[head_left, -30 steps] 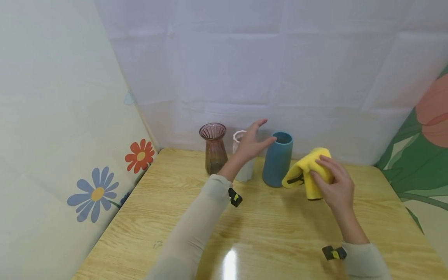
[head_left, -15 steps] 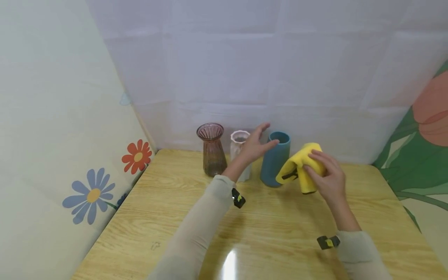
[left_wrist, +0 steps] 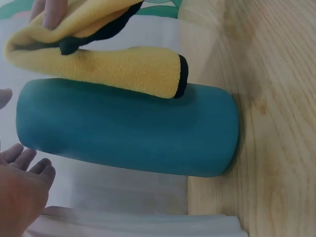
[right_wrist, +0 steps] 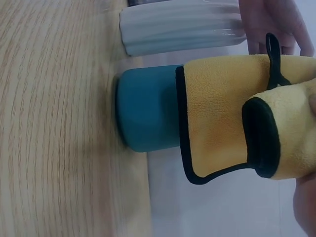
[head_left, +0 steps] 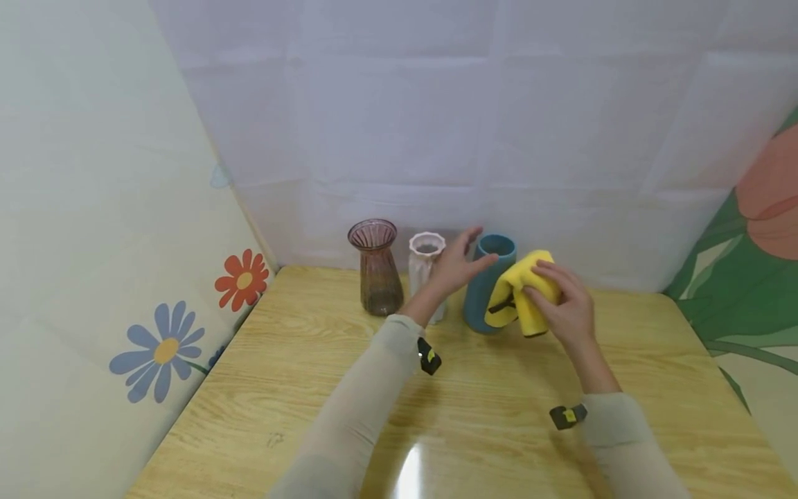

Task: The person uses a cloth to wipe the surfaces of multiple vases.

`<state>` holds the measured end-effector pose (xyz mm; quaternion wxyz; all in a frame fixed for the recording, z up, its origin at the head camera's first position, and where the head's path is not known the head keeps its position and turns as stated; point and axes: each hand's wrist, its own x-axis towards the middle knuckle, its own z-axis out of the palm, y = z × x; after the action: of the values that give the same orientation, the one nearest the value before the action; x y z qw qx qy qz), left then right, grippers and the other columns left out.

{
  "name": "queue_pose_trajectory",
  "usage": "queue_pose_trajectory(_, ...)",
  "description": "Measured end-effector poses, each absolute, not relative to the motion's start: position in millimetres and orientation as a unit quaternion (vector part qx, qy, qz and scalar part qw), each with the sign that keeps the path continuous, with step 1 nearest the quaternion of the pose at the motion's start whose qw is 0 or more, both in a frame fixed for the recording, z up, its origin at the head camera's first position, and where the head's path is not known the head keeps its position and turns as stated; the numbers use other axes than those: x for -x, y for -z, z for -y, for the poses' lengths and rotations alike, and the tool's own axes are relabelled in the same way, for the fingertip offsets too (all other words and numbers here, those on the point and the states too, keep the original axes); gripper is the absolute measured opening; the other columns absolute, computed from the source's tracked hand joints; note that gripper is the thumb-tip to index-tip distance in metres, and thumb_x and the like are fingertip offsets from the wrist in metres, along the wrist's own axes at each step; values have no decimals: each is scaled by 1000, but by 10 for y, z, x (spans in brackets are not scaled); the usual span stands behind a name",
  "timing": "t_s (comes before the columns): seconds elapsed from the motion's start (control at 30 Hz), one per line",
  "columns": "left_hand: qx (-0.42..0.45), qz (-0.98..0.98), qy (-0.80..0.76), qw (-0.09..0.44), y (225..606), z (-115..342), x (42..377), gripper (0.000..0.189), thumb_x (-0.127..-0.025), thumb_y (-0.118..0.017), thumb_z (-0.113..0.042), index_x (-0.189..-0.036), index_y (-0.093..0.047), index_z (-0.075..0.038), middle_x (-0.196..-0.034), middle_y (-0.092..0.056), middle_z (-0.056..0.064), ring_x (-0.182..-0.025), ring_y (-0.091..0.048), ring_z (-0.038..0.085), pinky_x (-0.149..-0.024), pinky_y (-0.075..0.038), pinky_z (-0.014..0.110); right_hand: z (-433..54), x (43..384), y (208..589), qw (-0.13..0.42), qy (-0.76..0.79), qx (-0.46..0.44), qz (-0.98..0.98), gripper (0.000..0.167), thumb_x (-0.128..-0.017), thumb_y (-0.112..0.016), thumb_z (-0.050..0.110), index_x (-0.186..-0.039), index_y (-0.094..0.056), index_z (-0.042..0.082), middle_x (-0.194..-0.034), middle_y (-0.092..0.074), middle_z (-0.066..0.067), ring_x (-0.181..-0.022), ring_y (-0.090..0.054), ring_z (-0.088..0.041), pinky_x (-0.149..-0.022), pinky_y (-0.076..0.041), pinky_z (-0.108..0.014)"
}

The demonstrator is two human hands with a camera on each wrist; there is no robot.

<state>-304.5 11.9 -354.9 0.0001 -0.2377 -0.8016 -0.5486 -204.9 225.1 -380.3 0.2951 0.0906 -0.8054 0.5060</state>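
Blue vase point(head_left: 481, 294) stands upright on the wooden table point(head_left: 480, 402), near its far edge, before the pale sheet point(head_left: 399, 118); its long axis is vertical and its round mouth points up. On its left side stand the purple glass vase point(head_left: 378, 277) and, closer to it, the white vase point(head_left: 420, 267), both also upright. Your left hand point(head_left: 457, 269) is near the blue vase's mouth, thumb and fingers spread apart, grasping nothing. Your right hand point(head_left: 566, 306) pinches the folded yellow cloth point(head_left: 528, 283) just beside the blue vase, on its right; one black-edged end of the cloth points down to the table. I cannot tell if cloth and vase touch. From the cloth sticks out a small black loop point(right_wrist: 275, 75).
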Motion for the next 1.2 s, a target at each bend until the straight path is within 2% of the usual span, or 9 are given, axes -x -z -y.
queue_pose_trajectory(0.13, 238, 801, 550, 3, 3596, -141, 3074, 80, -93, -71, -47, -158, -35, -17, -161, -39, 6, -144, -42, 30, -114, -40, 39, -2186, 2068, 3785, 287, -500, -84, 813, 38, -84, -80, -2, -121, -71, 1, -137, -62, -13, -118, -51, 3, -94, -46, -10)
queue_pose_trajectory(0.33, 246, 783, 571, -8, 3655, -149, 3100, 78, -95, -72, -37, -158, -34, -13, -161, -38, 9, -146, -39, 27, -118, -36, 37, -2023, 1933, 3613, 294, -487, -99, 817, 37, -84, -77, -7, -119, -68, -7, -134, -61, -22, -114, -50, 9, -95, -44, -9)
queue_pose_trajectory(0.53, 235, 784, 574, -18, 3705, -154, 3106, 80, -93, -74, -38, -157, -34, -13, -159, -40, 12, -144, -41, 30, -117, -37, 38, -2094, 2103, 3805, 296, -490, -105, 813, 39, -83, -79, -7, -121, -69, -5, -134, -62, -20, -115, -48, 11, -96, -43, -8)
queue_pose_trajectory(0.63, 232, 787, 571, -22, 3715, -146, 3104, 82, -92, -75, -40, -158, -34, -13, -158, -41, 13, -143, -43, 31, -116, -39, 40, -2144, 2218, 3930, 292, -491, -100, 814, 41, -83, -80, -4, -122, -70, 0, -136, -62, -14, -118, -50, 7, -98, -42, -8)
queue_pose_trajectory(0.73, 228, 792, 566, -20, 3717, -132, 3101, 83, -92, -75, -41, -158, -33, -13, -155, -45, 15, -139, -48, 31, -112, -43, 42, -2147, 2266, 3974, 290, -477, -99, 823, 40, -84, -81, 2, -122, -71, 6, -136, -63, -10, -123, -53, -6, -99, -41, -9)
queue_pose_trajectory(0.83, 223, 796, 562, -20, 3712, -109, 3098, 83, -92, -75, -42, -158, -33, -13, -152, -49, 15, -135, -51, 30, -110, -46, 42, -2119, 2285, 3992, 291, -465, -104, 830, 39, -85, -81, 6, -123, -72, 8, -136, -64, -8, -128, -55, -23, -104, -44, -18)
queue_pose_trajectory(0.93, 221, 794, 566, -26, 3703, -76, 3099, 84, -92, -75, -42, -159, -32, -13, -151, -49, 15, -135, -51, 30, -109, -46, 42, -2081, 2291, 4004, 293, -447, -110, 838, 40, -87, -80, 7, -126, -71, 8, -139, -62, -11, -132, -54, -34, -111, -45, -36)
queue_pose_trajectory(1.03, 216, 796, 564, -30, 3694, -39, 3104, 85, -91, -75, -44, -159, -33, -15, -150, -51, 14, -134, -52, 30, -108, -47, 43, -2044, 2295, 4036, 292, -430, -117, 846, 45, -87, -80, 9, -131, -68, 9, -144, -59, -12, -135, -51, -38, -113, -40, -51)
queue_pose_trajectory(1.2, 210, 806, 552, -29, 3677, 10, 3084, 88, -89, -76, -49, -158, -34, -15, -149, -52, 13, -133, -54, 30, -106, -48, 46, -1977, 2268, 4099, 293, -426, -127, 847, 53, -87, -80, 9, -136, -63, 10, -148, -54, -11, -137, -49, -37, -116, -36, -52)
